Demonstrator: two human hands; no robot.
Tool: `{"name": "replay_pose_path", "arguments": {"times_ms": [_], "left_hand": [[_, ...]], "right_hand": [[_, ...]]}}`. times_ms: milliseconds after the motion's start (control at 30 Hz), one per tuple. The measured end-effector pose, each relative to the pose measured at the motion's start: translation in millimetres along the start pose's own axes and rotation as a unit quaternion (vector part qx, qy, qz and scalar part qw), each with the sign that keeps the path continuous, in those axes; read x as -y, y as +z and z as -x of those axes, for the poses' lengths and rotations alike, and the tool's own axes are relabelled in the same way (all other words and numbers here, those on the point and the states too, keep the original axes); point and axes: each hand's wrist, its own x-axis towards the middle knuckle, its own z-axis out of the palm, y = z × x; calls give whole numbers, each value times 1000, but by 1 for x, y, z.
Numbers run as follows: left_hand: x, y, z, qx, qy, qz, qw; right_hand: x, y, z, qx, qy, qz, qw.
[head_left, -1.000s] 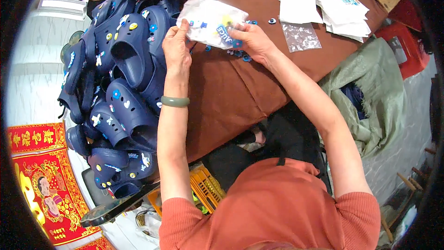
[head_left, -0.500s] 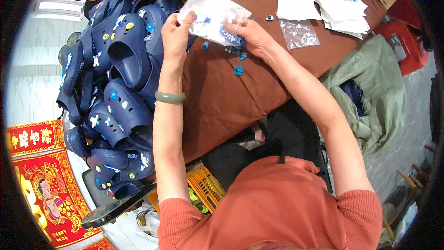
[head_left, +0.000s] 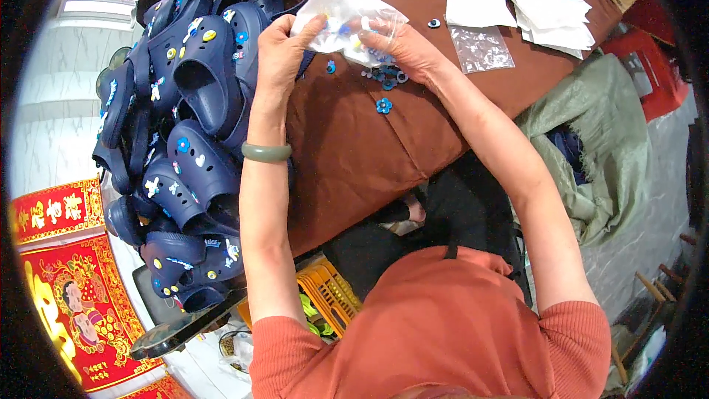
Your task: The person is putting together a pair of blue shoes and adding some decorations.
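Over the brown cloth I hold a white, partly see-through plastic bag [head_left: 347, 4] with small coloured shoe charms inside. My left hand [head_left: 282, 52] pinches its left side between thumb and fingers. My right hand [head_left: 406, 48] grips the right side, its fingertips blurred by the film, so whether they are inside or behind it I cannot tell. Below the bag lie blue charms: a flower charm [head_left: 384, 106], a small heap [head_left: 385, 75] near my right wrist, and a single charm [head_left: 331, 66] near my left hand.
Navy clogs [head_left: 210, 81] with charms are piled high at the left. At the back right lie white packets [head_left: 546, 11], a clear bag [head_left: 481, 49] and a round charm [head_left: 434, 23]. A green sack [head_left: 613, 125] and red container [head_left: 650, 74] stand right; an orange crate [head_left: 332, 292] sits below.
The bag has shifted slightly and turned in my hands, so its printing is less visible. More small charms now show on the cloth beneath its right side.
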Motion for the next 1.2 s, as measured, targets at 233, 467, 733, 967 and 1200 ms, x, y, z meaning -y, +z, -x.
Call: {"name": "replay_pose_path", "arguments": {"times_ms": [233,467,733,967,1200], "left_hand": [[0,18,6,30,1,53,998],[19,-26,-10,-107,40,149,982],[-5,-51,8,-227,76,76,968],[11,-17,46,-235,0,306,922],[23,33,69,-74,-44,340,936]], "right_hand": [[-5,3,3,-26,1,-37,999],[3,-3,2,-64,77,3,995],[-7,0,4,-72,-78,392,914],[-6,10,10,-109,-240,480,837],[36,18,28,-95,-102,210,968]]}}
